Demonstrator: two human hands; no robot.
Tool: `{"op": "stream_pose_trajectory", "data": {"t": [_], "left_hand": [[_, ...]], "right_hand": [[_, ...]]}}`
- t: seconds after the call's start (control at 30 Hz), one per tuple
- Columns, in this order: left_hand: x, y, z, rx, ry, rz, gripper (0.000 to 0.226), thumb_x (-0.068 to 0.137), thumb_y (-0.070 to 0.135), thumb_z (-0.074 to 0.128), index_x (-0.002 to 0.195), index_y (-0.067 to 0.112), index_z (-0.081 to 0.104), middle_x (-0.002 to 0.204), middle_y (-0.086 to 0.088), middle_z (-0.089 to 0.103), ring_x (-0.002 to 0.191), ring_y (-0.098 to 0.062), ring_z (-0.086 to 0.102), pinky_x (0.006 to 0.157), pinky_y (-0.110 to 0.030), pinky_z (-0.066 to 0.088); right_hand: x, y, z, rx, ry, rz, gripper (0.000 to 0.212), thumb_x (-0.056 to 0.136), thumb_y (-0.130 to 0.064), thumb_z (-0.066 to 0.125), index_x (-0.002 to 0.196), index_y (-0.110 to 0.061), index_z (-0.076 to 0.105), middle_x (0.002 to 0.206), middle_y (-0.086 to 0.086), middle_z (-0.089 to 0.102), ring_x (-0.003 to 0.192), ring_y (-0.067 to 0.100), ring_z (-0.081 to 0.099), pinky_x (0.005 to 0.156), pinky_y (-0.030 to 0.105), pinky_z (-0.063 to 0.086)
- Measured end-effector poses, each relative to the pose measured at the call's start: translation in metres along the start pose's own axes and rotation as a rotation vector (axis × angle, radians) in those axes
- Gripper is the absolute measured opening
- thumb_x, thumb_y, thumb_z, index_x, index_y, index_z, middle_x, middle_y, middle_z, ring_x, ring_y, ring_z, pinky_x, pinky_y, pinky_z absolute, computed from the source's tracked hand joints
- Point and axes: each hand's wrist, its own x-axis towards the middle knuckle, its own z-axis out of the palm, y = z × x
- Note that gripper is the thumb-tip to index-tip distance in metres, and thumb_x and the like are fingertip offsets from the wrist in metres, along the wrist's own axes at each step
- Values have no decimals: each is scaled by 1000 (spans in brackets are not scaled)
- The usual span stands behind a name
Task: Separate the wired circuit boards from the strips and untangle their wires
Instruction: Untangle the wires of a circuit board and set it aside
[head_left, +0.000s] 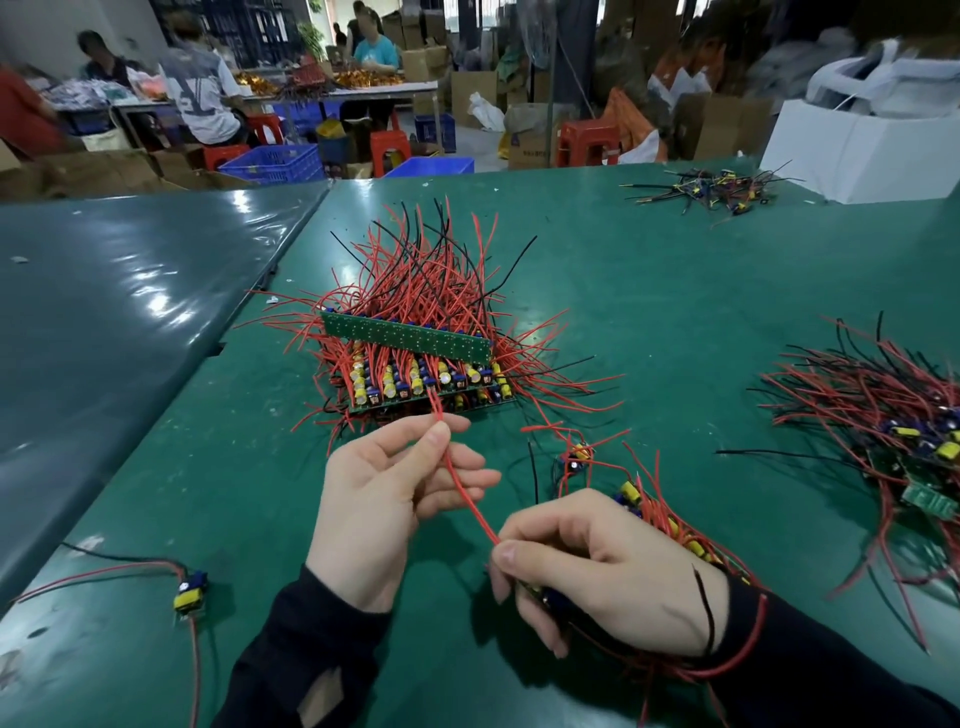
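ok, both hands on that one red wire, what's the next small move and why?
Probably draw the red wire toward the body with the right hand. The left hand pinches it near the stacked board strips, where its far end runs in among tangled wires, so a gentle pull should free it.

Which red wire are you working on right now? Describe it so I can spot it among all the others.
Start at the stack of board strips in the middle of the green table. From its near edge one red wire runs toward the camera. Unlike the loose wires splayed around it, this one is stretched in the air, pinched by the left hand and the right hand.
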Motion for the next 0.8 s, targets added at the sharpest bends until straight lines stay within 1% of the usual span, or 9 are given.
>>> {"op": "stream_pose_trajectory", "data": {"t": [0.1,0.2,0.27,0.33,0.43,0.53,0.6,0.67,0.8], "left_hand": [[-1,-3,1,65,11,39,20,95,4,44,85,1,61,60,-7,66,56,-22,69,48,-22,53],[0,1,0,-198,-30,-156,13,86,11,50,82,7,62,61,-3,67,54,-13,68,45,-19,52],[3,4,-2,-278,-54,-226,16,75,16,55,80,10,69,71,-4,72,62,-12,71,47,-19,53],[5,6,-4,-245,-56,-181,20,71,13,56,82,7,72,77,-9,74,68,-14,72,50,-19,54],[4,7,-4,-194,-22,-41,20,71,7,56,88,1,66,74,-12,73,68,-18,72,53,-18,54],[0,2,0,-84,26,120,9,81,1,55,86,1,63,71,-14,71,67,-25,72,53,-19,54],[-2,-2,3,-8,62,200,11,86,-1,54,86,4,64,72,-15,72,63,-27,72,51,-20,54],[-2,-1,4,-6,70,219,11,83,4,57,89,7,66,76,-15,73,64,-27,72,51,-20,53],[3,2,0,-63,87,190,22,73,8,62,94,6,66,81,-15,74,72,-24,73,56,-20,55]], "right_hand": [[0,-1,-2,20,-4,-6,25,98,-8,45,78,-6,60,49,-2,55,41,10,48,51,23,41],[-1,-4,-2,69,-35,-19,24,96,-13,45,79,-7,60,49,-2,56,42,9,48,52,22,42],[-1,-5,-3,100,-49,-20,24,95,-14,44,78,-6,59,49,-3,55,41,8,48,52,21,42],[-2,-5,-4,123,-67,-21,24,95,-14,44,78,-6,59,49,-3,55,41,8,48,52,20,41],[-2,-5,-5,139,-74,-21,24,96,-13,44,79,-6,59,50,-1,55,41,8,49,52,21,41],[-2,-4,-4,124,-73,-35,24,97,-12,44,80,-6,59,51,1,55,42,9,49,52,22,41],[-2,-4,-2,108,-72,-44,23,96,-15,44,80,-7,60,51,1,55,42,10,48,52,23,41],[-1,-4,-2,108,-63,-45,23,95,-15,45,79,-7,60,51,1,55,42,10,48,51,22,41],[-2,-3,-4,134,-58,-31,26,98,-8,43,78,-6,59,50,2,54,41,9,48,50,20,42]]}}
